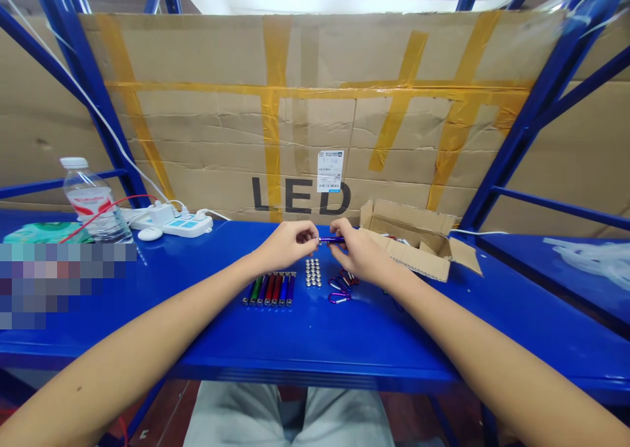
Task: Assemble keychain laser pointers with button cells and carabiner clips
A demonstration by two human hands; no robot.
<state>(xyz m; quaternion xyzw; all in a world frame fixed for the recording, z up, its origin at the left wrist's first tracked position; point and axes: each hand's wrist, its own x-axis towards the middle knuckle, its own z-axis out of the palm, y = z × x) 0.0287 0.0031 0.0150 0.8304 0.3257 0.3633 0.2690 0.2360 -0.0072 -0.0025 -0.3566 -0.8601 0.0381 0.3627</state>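
A slim purple flashlight tube (331, 240) lies level between my two hands, above the table. My left hand (285, 245) pinches its silver left end with thumb and fingertips. Around its right part the fingers of my right hand (361, 250) are closed, hiding that end. Below my left hand, a row of green, red, blue and dark metal tubes (268, 291) lies side by side. Silver button cells (313, 273) stand in neat rows just under the held tube. Several coloured carabiners (339, 297) lie beneath my right hand, partly covered by it.
An opened cardboard box (418, 258) with small parts inside stands right of my hands. A power strip (180, 224) with cables and a water bottle (93, 197) are at the left. Taped cardboard (221, 125) closes off the back of the blue table (315, 342). Clear plastic (590, 260) lies far right.
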